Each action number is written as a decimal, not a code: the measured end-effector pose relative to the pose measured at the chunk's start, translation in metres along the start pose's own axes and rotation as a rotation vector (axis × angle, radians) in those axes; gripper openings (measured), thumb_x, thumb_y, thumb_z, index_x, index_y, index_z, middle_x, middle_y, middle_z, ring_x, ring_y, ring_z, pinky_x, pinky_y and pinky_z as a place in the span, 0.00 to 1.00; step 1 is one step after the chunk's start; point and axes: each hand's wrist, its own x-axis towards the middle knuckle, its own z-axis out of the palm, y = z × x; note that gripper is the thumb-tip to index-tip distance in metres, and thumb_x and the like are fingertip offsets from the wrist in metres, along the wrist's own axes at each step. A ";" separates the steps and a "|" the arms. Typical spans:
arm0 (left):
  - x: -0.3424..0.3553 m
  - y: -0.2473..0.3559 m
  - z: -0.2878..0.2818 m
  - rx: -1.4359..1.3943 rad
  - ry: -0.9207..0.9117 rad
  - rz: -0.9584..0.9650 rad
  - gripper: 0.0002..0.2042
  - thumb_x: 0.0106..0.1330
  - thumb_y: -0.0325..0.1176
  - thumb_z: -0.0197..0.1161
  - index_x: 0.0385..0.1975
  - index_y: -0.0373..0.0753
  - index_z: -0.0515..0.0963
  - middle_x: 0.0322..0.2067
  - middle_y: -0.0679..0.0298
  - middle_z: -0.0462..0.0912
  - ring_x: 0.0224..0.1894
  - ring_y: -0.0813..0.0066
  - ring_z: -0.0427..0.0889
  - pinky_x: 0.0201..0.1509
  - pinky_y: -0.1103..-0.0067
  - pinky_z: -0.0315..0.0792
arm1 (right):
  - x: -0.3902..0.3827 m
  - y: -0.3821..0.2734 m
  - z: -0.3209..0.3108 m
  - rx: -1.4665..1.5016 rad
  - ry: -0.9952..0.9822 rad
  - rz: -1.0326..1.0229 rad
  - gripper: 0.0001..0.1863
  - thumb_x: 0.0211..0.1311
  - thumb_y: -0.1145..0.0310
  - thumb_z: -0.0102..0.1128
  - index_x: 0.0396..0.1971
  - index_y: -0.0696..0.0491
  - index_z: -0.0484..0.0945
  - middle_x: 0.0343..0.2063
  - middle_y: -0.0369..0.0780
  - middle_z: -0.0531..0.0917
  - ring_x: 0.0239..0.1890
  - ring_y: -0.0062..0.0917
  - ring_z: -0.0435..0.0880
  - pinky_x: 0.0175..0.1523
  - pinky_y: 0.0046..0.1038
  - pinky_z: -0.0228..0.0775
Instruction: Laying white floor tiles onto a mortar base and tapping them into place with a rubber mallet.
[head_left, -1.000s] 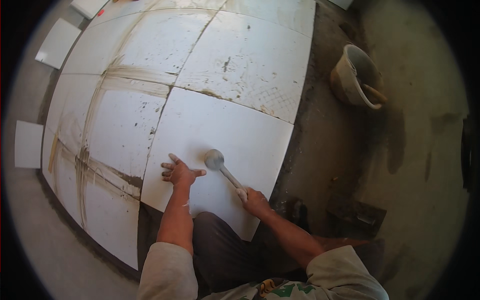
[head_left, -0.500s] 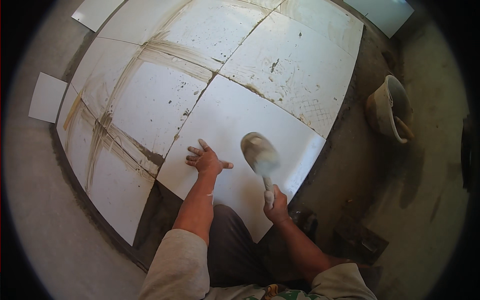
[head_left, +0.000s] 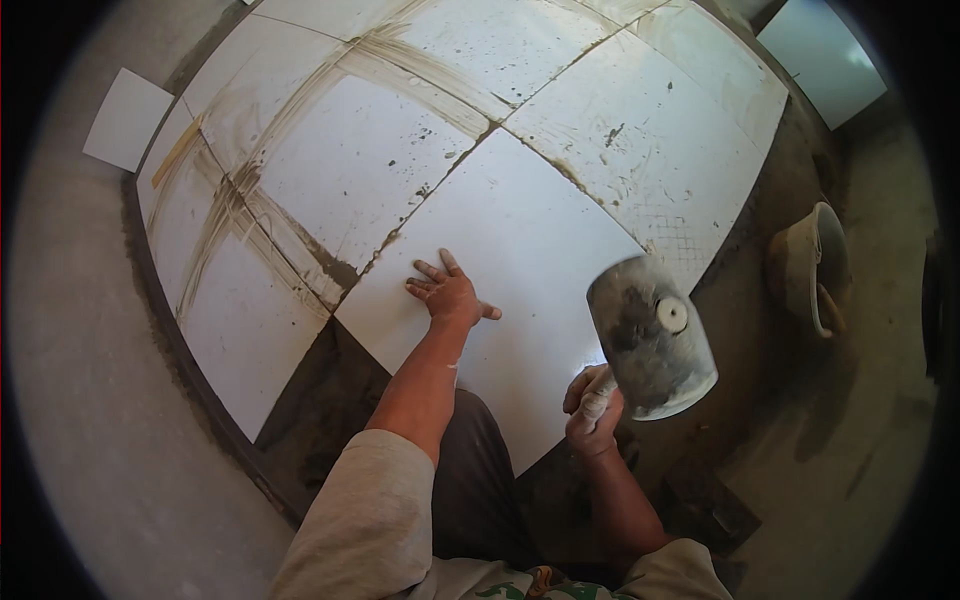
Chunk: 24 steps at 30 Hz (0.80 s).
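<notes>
A rubber mallet [head_left: 640,345] with a grey, mortar-smeared head is raised above the right edge of a large white floor tile [head_left: 520,235]. My right hand [head_left: 596,415] is wrapped around its handle, close below the head. My left hand [head_left: 450,295] lies flat on the same tile with its fingers spread, left of the mallet. This tile is cleaner than its neighbours, and its left and far edges meet other laid tiles. Its near corner reaches my bent knee.
Laid white tiles [head_left: 355,150] with mortar smears and specks spread ahead and left. A dirty bucket [head_left: 795,265] with a tool handle inside stands at the right. Dark bare ground [head_left: 330,390] borders the tile. Loose tile pieces [head_left: 128,118] lie at the far left, and another tile [head_left: 822,60] far right.
My right hand has lifted the mallet up and to the right, its head now nearer the camera. My left hand stays flat on the tile while the view shifts.
</notes>
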 end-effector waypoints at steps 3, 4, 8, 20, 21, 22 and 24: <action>0.000 0.004 0.003 0.016 -0.020 0.005 0.71 0.36 0.62 0.77 0.71 0.34 0.31 0.66 0.25 0.35 0.67 0.23 0.45 0.70 0.44 0.36 | -0.031 0.078 0.025 -0.454 -0.141 0.456 0.31 0.69 0.40 0.42 0.25 0.58 0.69 0.14 0.44 0.73 0.18 0.31 0.77 0.24 0.34 0.67; -0.001 0.004 0.005 0.006 -0.026 0.026 0.71 0.36 0.62 0.77 0.71 0.34 0.31 0.67 0.25 0.35 0.67 0.23 0.45 0.69 0.44 0.36 | -0.033 0.090 0.025 -0.479 -0.191 0.499 0.27 0.69 0.45 0.47 0.27 0.58 0.72 0.18 0.53 0.77 0.25 0.57 0.76 0.29 0.46 0.66; -0.002 -0.019 0.006 -0.001 -0.013 -0.014 0.71 0.35 0.62 0.78 0.71 0.35 0.32 0.67 0.25 0.35 0.68 0.23 0.44 0.69 0.42 0.36 | 0.024 0.023 0.036 -0.229 -0.241 0.337 0.27 0.70 0.46 0.48 0.25 0.58 0.69 0.12 0.47 0.71 0.16 0.39 0.72 0.24 0.37 0.64; -0.003 -0.016 -0.004 -0.052 -0.040 0.019 0.70 0.38 0.58 0.78 0.71 0.34 0.29 0.66 0.25 0.33 0.68 0.22 0.40 0.69 0.42 0.35 | 0.020 -0.041 0.003 0.301 -0.045 0.134 0.32 0.65 0.34 0.42 0.21 0.52 0.62 0.11 0.33 0.67 0.12 0.14 0.65 0.17 0.17 0.53; -0.002 -0.018 -0.002 -0.048 -0.039 0.009 0.70 0.38 0.58 0.78 0.71 0.34 0.29 0.66 0.25 0.33 0.68 0.22 0.40 0.69 0.42 0.35 | 0.021 -0.041 0.007 0.348 -0.009 0.081 0.32 0.65 0.34 0.41 0.22 0.52 0.62 0.11 0.33 0.67 0.11 0.14 0.64 0.17 0.17 0.53; 0.000 -0.014 0.000 -0.052 -0.029 0.012 0.71 0.37 0.59 0.78 0.71 0.35 0.29 0.66 0.25 0.32 0.68 0.21 0.40 0.69 0.43 0.36 | 0.014 -0.017 0.008 0.305 -0.022 0.078 0.30 0.67 0.37 0.42 0.24 0.52 0.63 0.12 0.33 0.68 0.12 0.14 0.64 0.18 0.17 0.55; 0.002 -0.002 0.000 -0.060 -0.015 0.035 0.71 0.36 0.60 0.78 0.71 0.36 0.29 0.67 0.25 0.32 0.68 0.21 0.40 0.69 0.43 0.36 | -0.010 0.052 0.013 -0.059 -0.084 0.165 0.28 0.70 0.43 0.43 0.26 0.57 0.68 0.12 0.40 0.69 0.14 0.23 0.68 0.22 0.29 0.62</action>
